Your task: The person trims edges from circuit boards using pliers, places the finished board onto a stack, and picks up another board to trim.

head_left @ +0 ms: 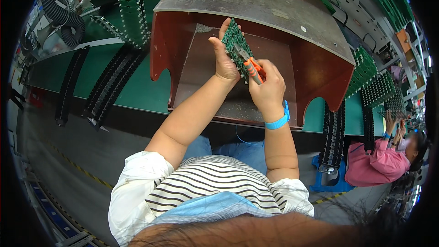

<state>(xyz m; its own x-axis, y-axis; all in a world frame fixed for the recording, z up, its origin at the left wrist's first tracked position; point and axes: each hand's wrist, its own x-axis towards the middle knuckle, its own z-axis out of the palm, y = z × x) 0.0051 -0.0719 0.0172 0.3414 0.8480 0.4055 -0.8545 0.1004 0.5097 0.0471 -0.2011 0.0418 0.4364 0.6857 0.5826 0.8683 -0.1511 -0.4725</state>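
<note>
My left hand holds a green circuit board tilted upright, its thumb raised at the near left side and fingers behind the board. My right hand is closed around cutting pliers with orange and grey handles. The metal jaws of the pliers lie against the face of the board; whether they grip a part there is too small to tell. A blue band circles my right wrist. Both hands are in front of the opening of a dark red wooden box with a grey top.
Black slotted rails lie over the green bench at left, with upright green boards behind. More green boards stand at right beside another black rail. A person in pink sits at far right.
</note>
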